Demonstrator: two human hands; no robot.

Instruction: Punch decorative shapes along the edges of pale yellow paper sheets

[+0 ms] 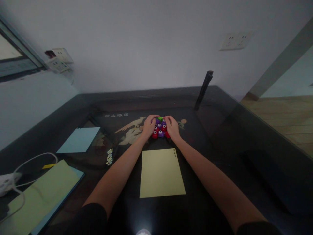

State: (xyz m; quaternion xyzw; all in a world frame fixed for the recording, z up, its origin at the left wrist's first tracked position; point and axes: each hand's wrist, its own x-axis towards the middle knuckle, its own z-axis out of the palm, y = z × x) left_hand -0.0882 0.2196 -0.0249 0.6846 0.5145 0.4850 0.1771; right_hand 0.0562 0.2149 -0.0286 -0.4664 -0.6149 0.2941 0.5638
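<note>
Head view puts both your hands at the centre of the frame, cupped around a cluster of small craft punches, red and purple with one green piece at the far edge. Your left hand curls against the cluster's left side and your right hand against its right, fingers bent inward and touching the outer pieces. Whether any single piece is pinched I cannot tell, since the fingertips are too small to read.

To handle this grouping well, keep both palms low on the dark table and press evenly from each side, so the pieces stay packed and none tips out toward you.

Just below your wrists, near the lower centre, lies a yellow sheet with small holes at its upper right corner. A scatter of pale cut-outs sits to its left. Farther left rests a light blue sheet. At the lower left are a stack of paper and a white cable.
</note>
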